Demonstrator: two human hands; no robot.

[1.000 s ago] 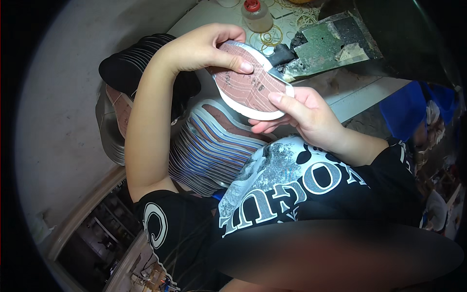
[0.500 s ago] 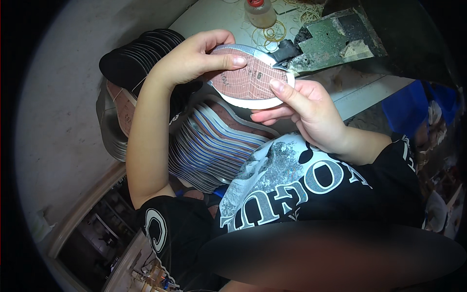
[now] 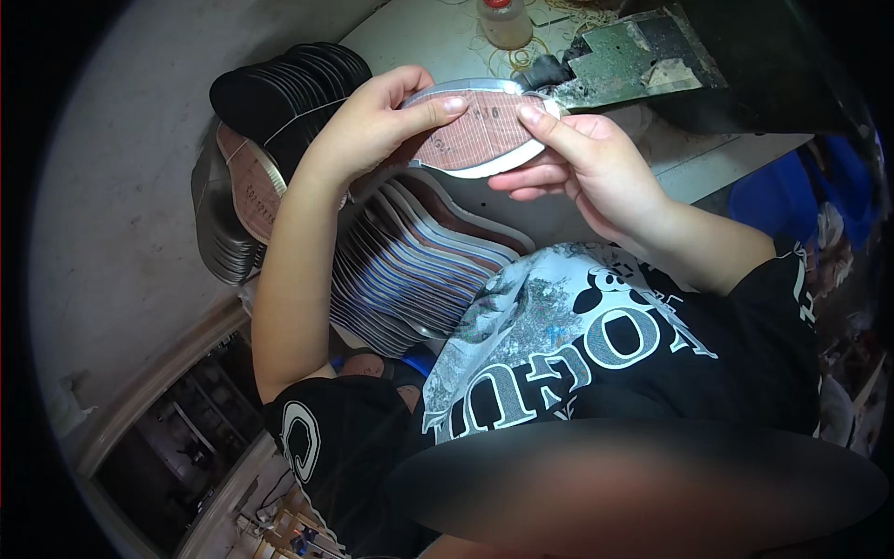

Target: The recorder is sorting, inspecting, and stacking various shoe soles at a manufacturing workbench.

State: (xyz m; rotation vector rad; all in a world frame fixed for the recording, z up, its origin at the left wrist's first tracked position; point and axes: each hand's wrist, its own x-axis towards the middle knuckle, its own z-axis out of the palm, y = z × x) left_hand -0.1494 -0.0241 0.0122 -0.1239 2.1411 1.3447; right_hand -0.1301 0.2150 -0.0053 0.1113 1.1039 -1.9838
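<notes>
A shoe sole (image 3: 480, 140) with a reddish-brown, grid-stitched face and a white and grey rim is held up between both hands. My left hand (image 3: 377, 126) grips its left end, thumb on the brown face and fingers behind. At the right end my right hand (image 3: 601, 168) pinches it, the thumb pressed on the face and the fingers underneath. Dark marks show on the face between the thumbs. Below, a long row of similar soles (image 3: 400, 270) with white and blue edges leans together. The far side of the held sole is hidden.
Bundled black soles (image 3: 289, 93) lie at the left by the wall, with a brown-faced sole (image 3: 247, 186) next to them. On the white table (image 3: 410, 37) are a red-capped bottle (image 3: 506, 26), loose rubber bands and a worn green board (image 3: 624, 61). Blue material (image 3: 768, 191) is at the right.
The sole has tilted and sits slightly higher in the picture, still in both hands. My right thumb has moved up across its face. The surroundings have shifted slightly as the view moved.
</notes>
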